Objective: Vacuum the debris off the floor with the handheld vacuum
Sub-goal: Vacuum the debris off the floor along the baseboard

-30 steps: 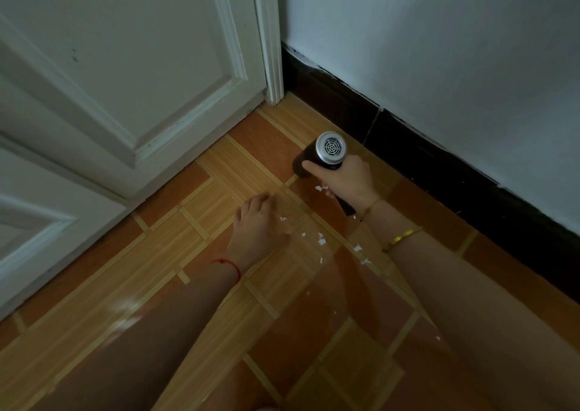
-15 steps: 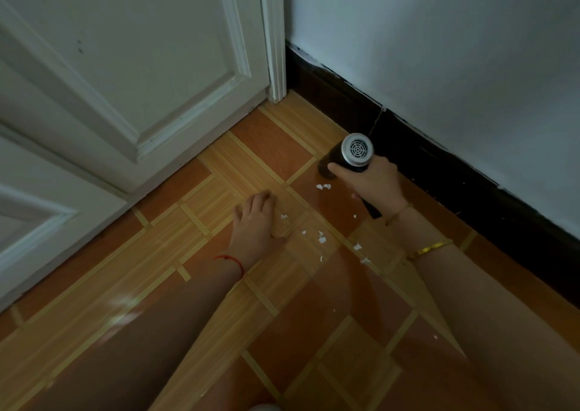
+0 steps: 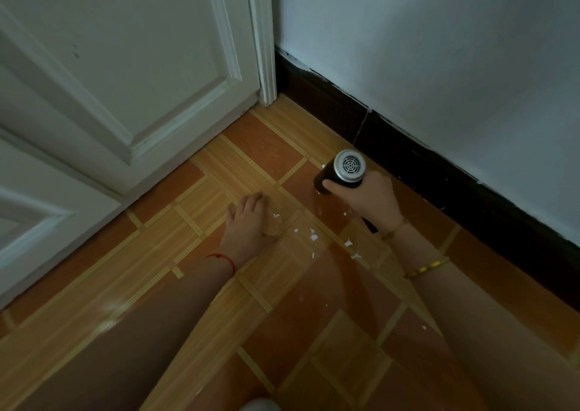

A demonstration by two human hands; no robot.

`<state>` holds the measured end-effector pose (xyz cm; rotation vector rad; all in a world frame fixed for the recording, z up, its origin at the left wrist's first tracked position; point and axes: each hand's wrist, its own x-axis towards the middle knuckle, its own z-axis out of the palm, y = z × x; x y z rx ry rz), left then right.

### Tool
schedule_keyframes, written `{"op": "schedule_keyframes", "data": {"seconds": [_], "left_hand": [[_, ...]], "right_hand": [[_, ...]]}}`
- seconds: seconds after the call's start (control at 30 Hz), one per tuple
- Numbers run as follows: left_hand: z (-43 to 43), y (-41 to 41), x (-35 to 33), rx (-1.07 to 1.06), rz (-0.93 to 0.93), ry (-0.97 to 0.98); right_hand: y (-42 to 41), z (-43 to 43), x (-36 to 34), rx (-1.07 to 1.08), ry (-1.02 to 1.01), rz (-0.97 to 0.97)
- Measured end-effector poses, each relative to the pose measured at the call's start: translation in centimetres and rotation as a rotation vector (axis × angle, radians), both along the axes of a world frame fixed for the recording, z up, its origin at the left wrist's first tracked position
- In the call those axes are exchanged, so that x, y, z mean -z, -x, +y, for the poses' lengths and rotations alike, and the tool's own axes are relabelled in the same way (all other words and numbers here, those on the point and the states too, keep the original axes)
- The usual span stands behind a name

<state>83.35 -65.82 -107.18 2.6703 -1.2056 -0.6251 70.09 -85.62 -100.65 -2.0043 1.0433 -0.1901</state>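
Note:
My right hand (image 3: 368,201) grips a black handheld vacuum (image 3: 340,172) with a silver vented rear cap, its nose angled down to the floor near the dark skirting. Small white debris scraps (image 3: 313,237) lie scattered on the orange tiled floor (image 3: 188,285) between my two hands, with more bits (image 3: 351,244) just below my right wrist. My left hand (image 3: 248,222) rests flat on the tiles, palm down, fingers spread, holding nothing. The vacuum's nozzle tip is hidden behind its body.
A white panelled door (image 3: 125,65) and its frame (image 3: 263,49) close the left side. A pale wall (image 3: 439,49) with dark skirting (image 3: 439,165) runs along the right. A stray white scrap (image 3: 423,327) lies nearer to me.
My right hand has carried the vacuum to the right and a little away from me, towards the skirting. My left hand has stayed flat on the floor.

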Motion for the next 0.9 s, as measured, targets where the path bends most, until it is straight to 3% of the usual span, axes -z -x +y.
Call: {"op": "schedule_keyframes", "data": {"seconds": [0.23, 0.63, 0.9], "left_hand": [[1.5, 0.0, -0.3, -0.018, 0.024, 0.089], [1.0, 0.5, -1.0, 0.005, 0.028, 0.069], [1.5, 0.5, -1.3, -0.003, 0.031, 0.079]], "right_hand": [[1.2, 0.0, -0.5, 0.104, -0.079, -0.083], [1.4, 0.2, -0.5, 0.003, -0.083, -0.029], [-0.6, -1.2, -0.1, 0.166, -0.038, -0.070]]}}
